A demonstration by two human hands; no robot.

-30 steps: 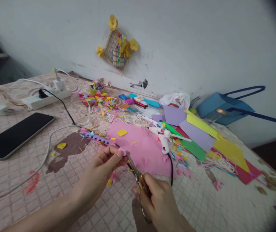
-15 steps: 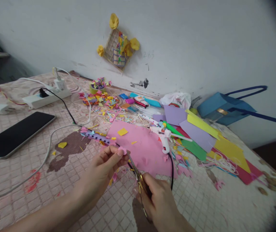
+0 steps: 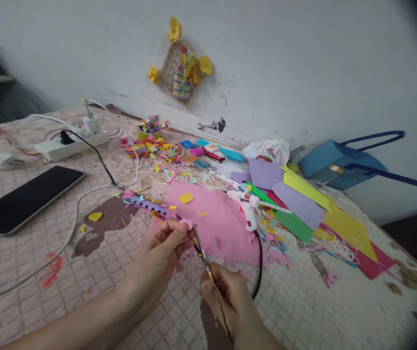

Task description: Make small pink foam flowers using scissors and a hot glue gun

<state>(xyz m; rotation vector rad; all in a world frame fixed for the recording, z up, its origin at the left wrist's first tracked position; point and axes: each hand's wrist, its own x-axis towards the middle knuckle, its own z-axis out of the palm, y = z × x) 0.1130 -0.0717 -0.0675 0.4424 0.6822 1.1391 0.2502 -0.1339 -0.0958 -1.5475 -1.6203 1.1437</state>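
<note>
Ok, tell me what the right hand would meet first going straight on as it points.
Scissors leading, the right hand would probably first meet the small pink paper piece pinched in the left hand, though depth at the blade tips is unclear.

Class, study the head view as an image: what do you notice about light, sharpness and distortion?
Head view: soft, dim light; dark curved vignette at right; table edge looks bowed; small paper scraps smeared; faint sheen on the phone's rim; scissors slightly soft.

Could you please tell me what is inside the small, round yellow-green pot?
Pink, purple and yellow paper pieces rise above the yellow-green pot, hiding whatever lies deeper.
</note>
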